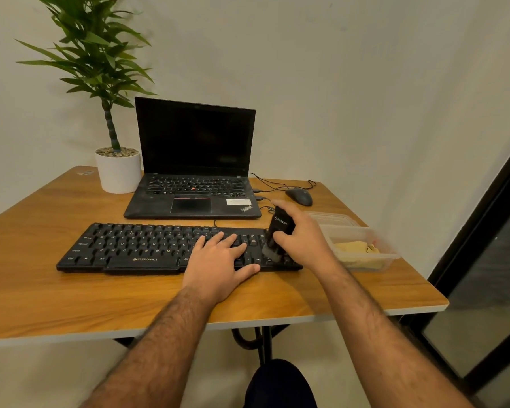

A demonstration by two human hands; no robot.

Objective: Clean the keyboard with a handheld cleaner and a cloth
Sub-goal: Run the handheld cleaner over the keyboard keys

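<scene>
A black keyboard (136, 248) lies across the wooden table (71, 295). My left hand (218, 260) rests flat on its right-centre keys with the fingers spread. My right hand (304, 237) grips a black handheld cleaner (281, 223) tilted over the keyboard's right end, and its dark brush tip (273, 251) touches the keys there. A yellow cloth (355, 250) lies inside a clear plastic box (389, 254) right of the keyboard.
An open black laptop (193, 172) stands behind the keyboard, with a potted plant (118, 169) to its left and a wired mouse (299, 196) to its right. A clear lid (333, 217) lies behind the box. The table's right edge is near the box.
</scene>
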